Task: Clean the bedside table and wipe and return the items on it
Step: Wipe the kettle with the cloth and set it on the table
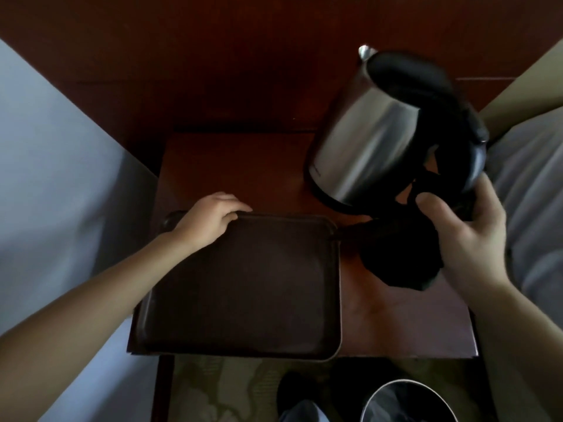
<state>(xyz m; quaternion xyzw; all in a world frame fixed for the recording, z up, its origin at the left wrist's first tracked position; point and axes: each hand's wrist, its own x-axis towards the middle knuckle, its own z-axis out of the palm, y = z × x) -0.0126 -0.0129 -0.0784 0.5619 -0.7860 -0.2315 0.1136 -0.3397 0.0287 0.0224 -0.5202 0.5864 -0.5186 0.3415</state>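
Where the dark tray (243,284) overhangs, the wooden bedside table's (396,324) near left corner is hidden.
Tray's far rim is gripped by the left hand (210,222); steel kettle (362,129), blurred, is held tilted above the table's right, handle and black cloth (396,257) clasped by the right hand (469,239).

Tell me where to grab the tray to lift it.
Grip the tray by its raised rim at the near edge, coming from the front: that edge seems to overhang the bedside table, leaving room for fingers underneath. The left hand holds its far-left corner.
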